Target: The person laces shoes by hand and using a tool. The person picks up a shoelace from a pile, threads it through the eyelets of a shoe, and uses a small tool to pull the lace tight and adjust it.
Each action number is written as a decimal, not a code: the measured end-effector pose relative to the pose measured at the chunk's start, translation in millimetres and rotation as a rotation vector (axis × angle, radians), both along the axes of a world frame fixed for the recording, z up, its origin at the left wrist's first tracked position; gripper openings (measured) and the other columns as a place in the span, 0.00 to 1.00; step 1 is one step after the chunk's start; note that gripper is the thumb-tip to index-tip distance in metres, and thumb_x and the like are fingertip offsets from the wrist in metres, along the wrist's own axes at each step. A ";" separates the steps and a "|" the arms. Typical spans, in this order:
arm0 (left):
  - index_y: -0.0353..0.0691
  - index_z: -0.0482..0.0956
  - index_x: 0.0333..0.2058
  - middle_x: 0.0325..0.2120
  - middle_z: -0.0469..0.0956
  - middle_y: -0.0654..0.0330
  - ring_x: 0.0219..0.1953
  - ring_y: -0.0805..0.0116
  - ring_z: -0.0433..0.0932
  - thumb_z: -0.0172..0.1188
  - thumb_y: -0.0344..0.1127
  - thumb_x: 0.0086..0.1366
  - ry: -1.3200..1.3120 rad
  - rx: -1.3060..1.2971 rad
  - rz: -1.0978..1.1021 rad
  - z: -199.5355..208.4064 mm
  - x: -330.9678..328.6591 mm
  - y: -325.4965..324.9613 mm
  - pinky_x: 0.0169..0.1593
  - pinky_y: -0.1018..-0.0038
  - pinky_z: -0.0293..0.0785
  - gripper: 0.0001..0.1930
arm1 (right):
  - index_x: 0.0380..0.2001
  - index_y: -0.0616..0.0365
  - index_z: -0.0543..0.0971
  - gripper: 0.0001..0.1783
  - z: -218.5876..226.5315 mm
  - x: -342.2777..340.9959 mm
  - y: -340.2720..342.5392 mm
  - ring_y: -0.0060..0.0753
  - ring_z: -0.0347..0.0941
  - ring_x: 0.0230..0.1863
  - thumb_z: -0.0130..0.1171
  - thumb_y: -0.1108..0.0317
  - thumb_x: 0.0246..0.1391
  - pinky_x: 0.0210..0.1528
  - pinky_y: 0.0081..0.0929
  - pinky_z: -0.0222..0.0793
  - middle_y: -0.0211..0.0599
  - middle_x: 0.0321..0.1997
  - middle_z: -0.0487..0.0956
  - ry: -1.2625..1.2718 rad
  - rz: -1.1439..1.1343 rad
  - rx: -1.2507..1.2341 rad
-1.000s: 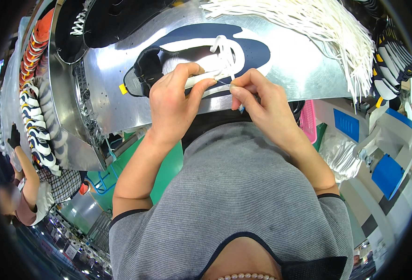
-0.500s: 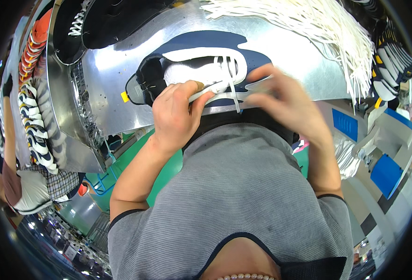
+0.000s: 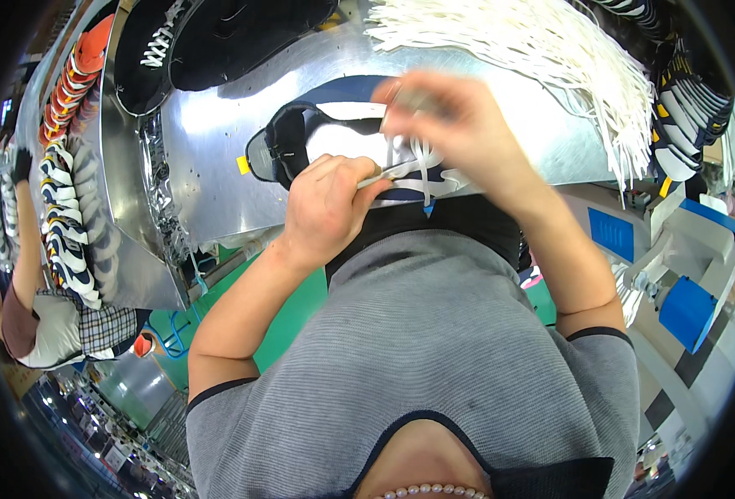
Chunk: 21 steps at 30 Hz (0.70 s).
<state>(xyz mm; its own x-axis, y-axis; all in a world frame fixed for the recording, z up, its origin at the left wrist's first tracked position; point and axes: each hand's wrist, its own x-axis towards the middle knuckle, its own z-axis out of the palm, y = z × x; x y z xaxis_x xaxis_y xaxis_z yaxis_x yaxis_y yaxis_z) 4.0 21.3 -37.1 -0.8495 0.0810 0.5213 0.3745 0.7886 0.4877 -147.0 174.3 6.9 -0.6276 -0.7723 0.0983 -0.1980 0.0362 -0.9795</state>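
Observation:
A shoe upper in black, white and navy lies flat on the metal bench in front of me, its heel to the left. A white shoelace crosses its front part, and a loose end hangs over the near side. My left hand pinches the upper's near edge between thumb and fingers beside the laced part. Over the front of the upper is my right hand, raised and blurred. Its curled fingers are smeared, so whether they hold the lace cannot be made out. It hides part of the toe.
A heap of white laces covers the bench at the far right. Black uppers lie at the far left. Rows of orange pieces and white-and-navy pieces line the left side. Another person stands at left.
My right hand has moved up and left, from beside the toe to above the upper's front. My left hand keeps its pinch on the near edge.

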 end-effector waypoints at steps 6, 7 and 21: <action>0.33 0.56 0.62 0.34 0.81 0.49 0.36 0.55 0.82 0.73 0.33 0.56 -0.339 0.315 0.088 19.8 0.5 1.5 0.39 0.67 0.77 0.41 | 0.36 0.62 0.83 0.07 -11.0 -10.3 -9.6 0.19 0.79 0.37 0.67 0.74 0.53 0.43 0.20 0.75 0.30 0.34 0.83 -0.289 -0.109 -0.141; 0.33 0.51 0.64 0.36 0.81 0.47 0.37 0.56 0.83 0.73 0.35 0.57 -0.394 0.443 0.145 28.9 -3.9 4.0 0.39 0.67 0.77 0.45 | 0.35 0.62 0.83 0.06 -18.6 -4.7 -12.7 0.18 0.78 0.36 0.66 0.74 0.52 0.42 0.19 0.74 0.29 0.33 0.83 -0.267 -0.075 -0.074; 0.36 0.76 0.43 0.33 0.80 0.59 0.26 0.75 0.74 0.72 0.29 0.54 -0.275 0.612 0.497 8.7 -24.8 8.1 0.31 0.76 0.72 0.19 | 0.41 0.62 0.76 0.10 -8.4 17.7 9.6 0.39 0.80 0.33 0.58 0.66 0.61 0.38 0.31 0.73 0.41 0.33 0.82 -0.023 -0.163 0.218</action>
<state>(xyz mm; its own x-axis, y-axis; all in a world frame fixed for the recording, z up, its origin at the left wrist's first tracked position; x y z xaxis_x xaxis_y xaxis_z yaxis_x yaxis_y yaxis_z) -20.8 29.3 -28.4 -0.8147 -0.5673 0.1201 -0.1423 0.3964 0.9070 -129.3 183.9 -1.6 -0.7452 -0.6625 -0.0751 -0.1503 0.2766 -0.9492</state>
